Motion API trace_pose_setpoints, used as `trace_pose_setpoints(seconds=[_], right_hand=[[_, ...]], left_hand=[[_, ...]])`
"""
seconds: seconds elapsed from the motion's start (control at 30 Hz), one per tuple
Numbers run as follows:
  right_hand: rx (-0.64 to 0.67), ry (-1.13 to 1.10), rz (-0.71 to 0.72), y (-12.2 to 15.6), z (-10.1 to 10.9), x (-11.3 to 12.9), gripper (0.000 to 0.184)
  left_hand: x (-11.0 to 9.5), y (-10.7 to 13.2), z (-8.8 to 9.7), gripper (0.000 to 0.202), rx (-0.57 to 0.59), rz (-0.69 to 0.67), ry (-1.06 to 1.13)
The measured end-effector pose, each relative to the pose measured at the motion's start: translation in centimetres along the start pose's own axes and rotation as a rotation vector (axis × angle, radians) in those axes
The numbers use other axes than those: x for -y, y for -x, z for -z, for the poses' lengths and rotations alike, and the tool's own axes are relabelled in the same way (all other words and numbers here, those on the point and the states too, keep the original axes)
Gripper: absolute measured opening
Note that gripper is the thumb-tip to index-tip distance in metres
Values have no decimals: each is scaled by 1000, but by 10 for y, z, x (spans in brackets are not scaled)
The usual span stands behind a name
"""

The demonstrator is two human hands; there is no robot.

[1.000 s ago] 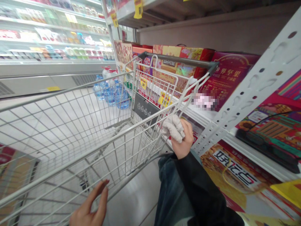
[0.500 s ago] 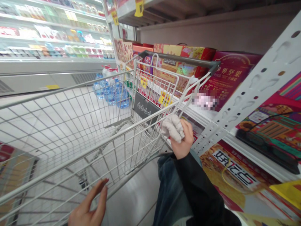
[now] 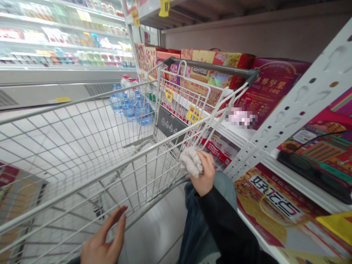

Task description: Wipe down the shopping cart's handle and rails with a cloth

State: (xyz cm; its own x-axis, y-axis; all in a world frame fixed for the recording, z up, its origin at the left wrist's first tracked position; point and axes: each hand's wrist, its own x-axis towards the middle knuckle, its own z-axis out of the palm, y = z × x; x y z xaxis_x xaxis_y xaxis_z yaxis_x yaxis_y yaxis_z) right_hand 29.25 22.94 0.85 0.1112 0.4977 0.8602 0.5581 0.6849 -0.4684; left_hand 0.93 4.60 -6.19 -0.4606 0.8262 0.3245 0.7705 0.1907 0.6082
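Observation:
A wire shopping cart fills the lower left of the view, with a dark grey handle at its far end. My right hand grips a fuzzy grey cloth close to the cart's wire side, and a black sleeve covers the wrist. Low at the bottom, my left hand has its fingers apart and lies against the near wires of the cart. It holds nothing. The cart's basket shows only bare wire, with floor tiles visible through it.
Boxed gift packs line white perforated steel shelving close on the right. Bottled water stands beyond the cart. A refrigerated display case runs along the far left. A boxed product shows low at the left.
My right hand and the grey cloth have moved down and slightly left along the cart. The view has tilted a little, and my left hand has barely moved.

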Motion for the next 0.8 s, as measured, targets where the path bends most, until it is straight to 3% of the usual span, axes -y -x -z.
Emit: trace_pose_setpoints(seconds=[0.17,0.27,0.4,0.47,0.7,0.8], right_hand=[[-107,48,32,-41,5,3,40],[-84,64,40,-24,0,0,39],[75,27,47,18,-7,-3,39],[125,8,46,24,-7,-1,39],[-69,32,71,-41,5,8,40],[-81,22,58,-40,1,8,42]], left_hand=[[1,1,0,37,-6,-15,14],[2,1,-1,37,-10,-21,32],[3,0,-2,36,-3,1,27],[3,0,-2,36,-3,12,25],[6,2,-4,39,-15,-12,1],[6,2,-4,38,-23,-16,10]])
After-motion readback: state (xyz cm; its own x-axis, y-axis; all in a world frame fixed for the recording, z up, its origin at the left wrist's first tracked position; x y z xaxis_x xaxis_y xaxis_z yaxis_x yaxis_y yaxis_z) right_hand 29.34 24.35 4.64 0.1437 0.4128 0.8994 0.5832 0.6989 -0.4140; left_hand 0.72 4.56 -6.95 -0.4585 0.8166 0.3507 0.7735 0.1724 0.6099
